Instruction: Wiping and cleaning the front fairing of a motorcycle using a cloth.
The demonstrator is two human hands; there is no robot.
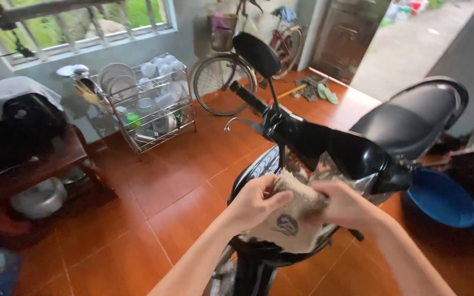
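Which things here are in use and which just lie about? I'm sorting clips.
In use: beige cloth bag, left hand, right hand, black motorbike.
Lying about: wire dish rack, bicycle, blue plastic basin, green sandals.

Bright daylight from the window (83, 27) — wide-angle edges bend.

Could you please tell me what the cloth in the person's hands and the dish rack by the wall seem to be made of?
The cloth, gripped by the left hand and right hand, looks like coarse beige woven fabric, matte and crumpled, with a dark printed mark. The dish rack looks like thin metal wire, shiny silver, perhaps chromed or stainless.
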